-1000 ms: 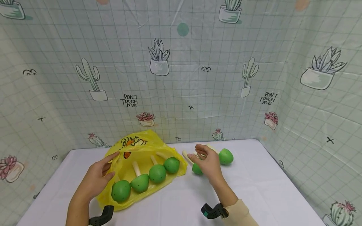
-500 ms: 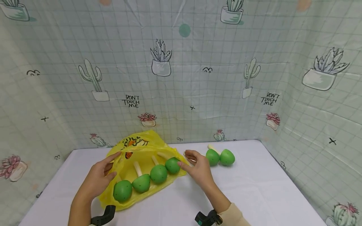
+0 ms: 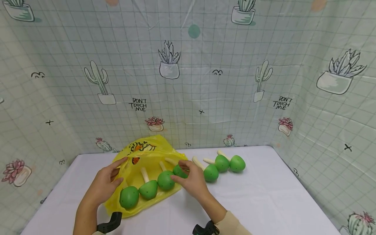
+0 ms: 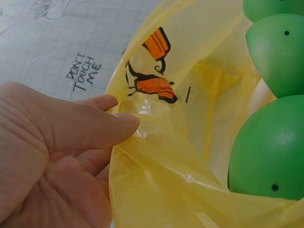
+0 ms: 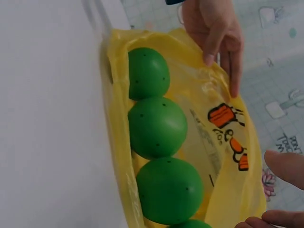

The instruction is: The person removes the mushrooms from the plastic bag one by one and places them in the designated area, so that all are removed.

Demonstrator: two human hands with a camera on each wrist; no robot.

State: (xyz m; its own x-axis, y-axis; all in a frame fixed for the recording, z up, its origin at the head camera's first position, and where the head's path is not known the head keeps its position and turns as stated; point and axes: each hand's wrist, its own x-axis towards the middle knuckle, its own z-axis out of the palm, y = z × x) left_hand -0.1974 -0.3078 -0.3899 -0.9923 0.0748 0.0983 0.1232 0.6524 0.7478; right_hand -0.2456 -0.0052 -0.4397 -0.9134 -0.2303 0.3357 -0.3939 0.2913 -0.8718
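A yellow plastic bag (image 3: 173, 192) lies with its mouth toward me, holding several green, rounded heads (image 3: 129, 197) with black dots and pale stick handles. My left hand (image 3: 101, 184) pinches the bag's rim at the left; in the left wrist view the thumb (image 4: 95, 126) lies on the film with fingers behind it. My right hand (image 3: 194, 181) hovers at the bag's right end, thumb and fingers apart, partly covering the rightmost green head (image 3: 180, 171). In the right wrist view nothing sits between its thumb (image 5: 287, 166) and fingers; contact with the bag cannot be told.
Three more green-headed sticks (image 3: 211, 173) lie on the white tabletop (image 3: 252, 199) right of the bag, their handles pointing away to the left. A patterned cloth (image 3: 188, 88) hangs behind and along both sides of the table.
My right hand has moved left, from over the loose green-headed sticks to the bag's right end, uncovering those sticks. My left hand keeps its hold on the rim.
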